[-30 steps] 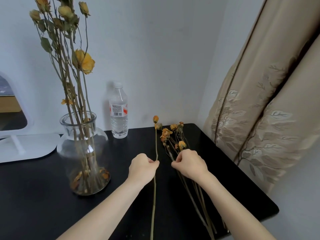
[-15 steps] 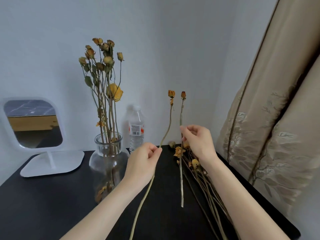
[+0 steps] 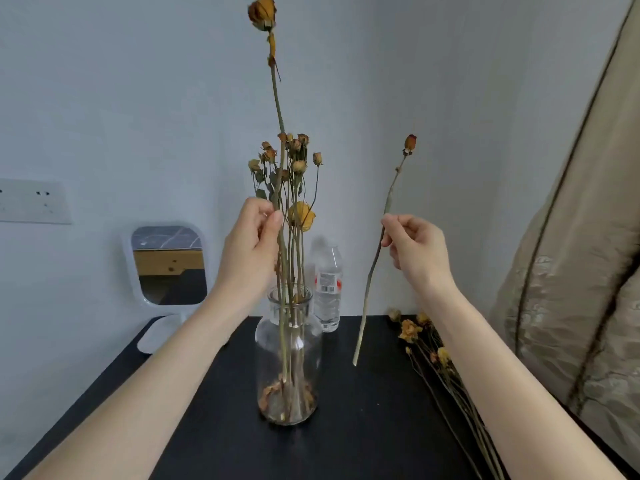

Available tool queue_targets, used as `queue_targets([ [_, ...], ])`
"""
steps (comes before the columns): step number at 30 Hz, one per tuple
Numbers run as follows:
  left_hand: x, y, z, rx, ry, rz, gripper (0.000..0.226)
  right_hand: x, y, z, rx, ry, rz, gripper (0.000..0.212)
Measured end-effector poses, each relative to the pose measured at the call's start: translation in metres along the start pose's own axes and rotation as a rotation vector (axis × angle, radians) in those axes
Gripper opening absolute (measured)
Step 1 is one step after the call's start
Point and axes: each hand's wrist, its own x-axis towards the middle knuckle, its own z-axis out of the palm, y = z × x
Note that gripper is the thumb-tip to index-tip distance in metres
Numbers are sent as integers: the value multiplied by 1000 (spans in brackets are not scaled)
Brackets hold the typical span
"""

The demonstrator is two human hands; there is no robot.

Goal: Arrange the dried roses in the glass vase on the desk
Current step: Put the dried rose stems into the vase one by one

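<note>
We are pinching a tall dried yellow rose [image 3: 277,98] in our left hand [image 3: 251,244], its stem reaching down into the clear glass vase [image 3: 289,344] just below that hand. Our right hand [image 3: 415,251] is pinching a shorter dried orange rose [image 3: 389,199], its stem hanging clear of the black surface [image 3: 363,427].

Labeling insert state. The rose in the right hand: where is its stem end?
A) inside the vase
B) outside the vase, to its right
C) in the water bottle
B: the right hand pinches the rose mid-stem, and its cut end hangs well right of the vase.
</note>
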Motion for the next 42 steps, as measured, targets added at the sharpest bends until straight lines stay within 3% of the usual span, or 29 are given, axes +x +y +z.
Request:
queue_targets([
  [14, 73, 30, -24, -64, 207, 64, 10, 20, -27, 35, 101, 10, -101, 19],
  [21, 61, 7, -13, -127, 130, -44, 11, 21, -22, 37, 123, 6, -96, 18],
  [30, 64, -2, -24, -92, 140, -21, 24, 21, -19, 47, 143, -14, -89, 16],
  [42, 40, -35, -14, 172, -91, -116, 19, 17, -11, 54, 111, -35, -74, 15],
])
